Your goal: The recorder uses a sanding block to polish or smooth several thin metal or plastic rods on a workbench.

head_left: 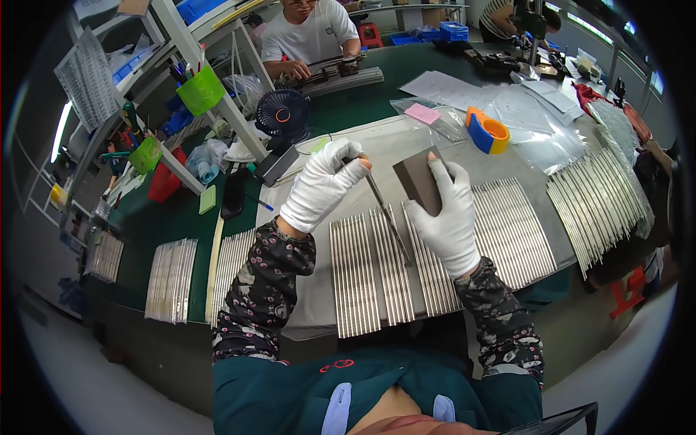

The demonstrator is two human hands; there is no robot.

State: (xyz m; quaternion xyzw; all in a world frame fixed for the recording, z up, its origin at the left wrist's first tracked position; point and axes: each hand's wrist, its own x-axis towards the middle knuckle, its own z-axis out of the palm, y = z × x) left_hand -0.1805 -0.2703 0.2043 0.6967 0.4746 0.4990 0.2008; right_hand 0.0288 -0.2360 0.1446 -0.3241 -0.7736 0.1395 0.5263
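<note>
My left hand (324, 183), in a white glove with bare fingertips, pinches the upper end of a thin metal rod (386, 212). The rod slants down to the right above the rows on the table. In my right hand (451, 217), gloved the same way, is a dark brown-grey rectangular block (420, 181), tilted, with a fingertip at its top corner. Block and rod are a small gap apart. Below my hands lie side-by-side groups of shiny metal rods (354, 275), with a wider group (511, 232) just right of my right wrist.
More rods (596, 206) fan out at the right edge, and bundles (171, 281) lie at the left. A tape roll (487, 132), papers (464, 94) and a small fan (283, 114) stand beyond my hands. A shelf post (217, 94) rises at left. Across the table sits a co-worker (308, 36).
</note>
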